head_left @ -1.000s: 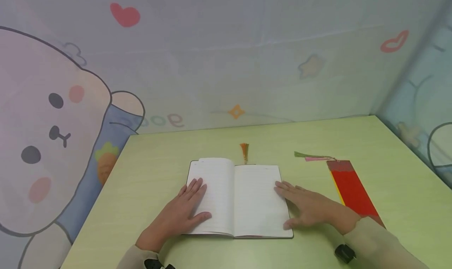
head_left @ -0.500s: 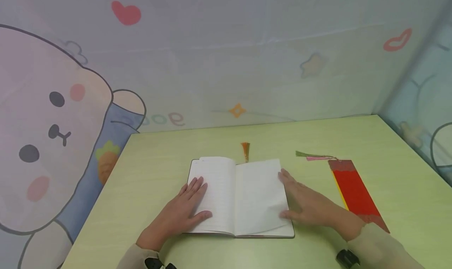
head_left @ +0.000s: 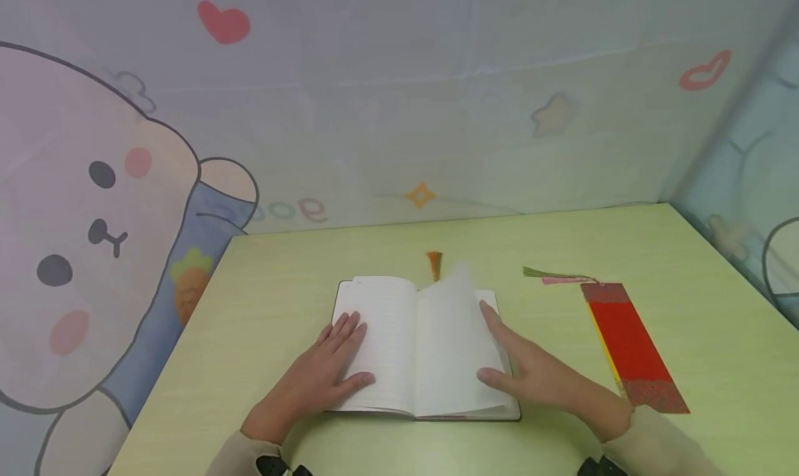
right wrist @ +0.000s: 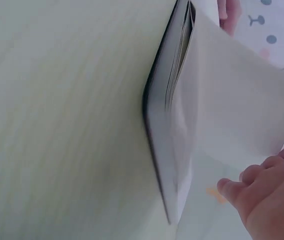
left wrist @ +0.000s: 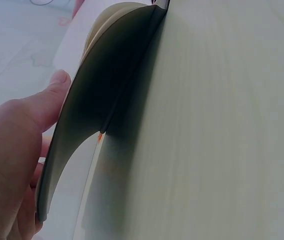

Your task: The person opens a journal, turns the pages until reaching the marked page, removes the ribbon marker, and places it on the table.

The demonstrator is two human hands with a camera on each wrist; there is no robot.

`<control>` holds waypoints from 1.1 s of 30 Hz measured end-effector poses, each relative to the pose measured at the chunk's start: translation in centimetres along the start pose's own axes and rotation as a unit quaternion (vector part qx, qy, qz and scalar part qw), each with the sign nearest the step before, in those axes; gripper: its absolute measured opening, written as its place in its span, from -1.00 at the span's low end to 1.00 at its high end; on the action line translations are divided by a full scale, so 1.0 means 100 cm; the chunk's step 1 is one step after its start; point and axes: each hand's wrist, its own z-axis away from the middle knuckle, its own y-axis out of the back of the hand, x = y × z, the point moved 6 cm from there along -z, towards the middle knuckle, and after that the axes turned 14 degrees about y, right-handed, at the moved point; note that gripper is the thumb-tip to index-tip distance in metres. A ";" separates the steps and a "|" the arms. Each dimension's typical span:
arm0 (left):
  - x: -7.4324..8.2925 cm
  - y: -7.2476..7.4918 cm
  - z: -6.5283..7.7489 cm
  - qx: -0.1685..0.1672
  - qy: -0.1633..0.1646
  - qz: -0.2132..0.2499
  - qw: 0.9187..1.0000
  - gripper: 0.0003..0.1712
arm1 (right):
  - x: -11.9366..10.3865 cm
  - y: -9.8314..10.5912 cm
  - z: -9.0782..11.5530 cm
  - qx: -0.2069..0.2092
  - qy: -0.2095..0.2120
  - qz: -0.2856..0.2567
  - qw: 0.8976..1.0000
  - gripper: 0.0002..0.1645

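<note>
The hands are apart: the left hand rests, fingers extended, on the left page of the open lined notebook between them; the right hand, fingers straight, is against a raised leaf. A red tasselled bookmark lies right of the right hand.

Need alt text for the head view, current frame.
An open notebook on a table, one page raised, the person's right hand at its edge and left hand resting on the notebook's left side. A red bookmark lies to the right; an orange tassel shows beyond the notebook.
</note>
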 end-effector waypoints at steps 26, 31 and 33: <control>0.003 0.004 0.003 0.018 -0.008 0.002 1.000 -0.19 | -0.031 -0.043 -0.055 -0.122 0.116 0.070 0.983 -0.34; 0.005 0.006 0.003 0.030 -0.014 -0.005 0.999 -0.22 | -0.028 -0.056 -0.066 -0.159 0.137 0.153 0.966 -0.29; 0.005 0.006 0.003 0.035 -0.015 -0.009 0.999 -0.22 | -0.029 -0.061 -0.070 -0.166 0.146 0.175 0.959 -0.27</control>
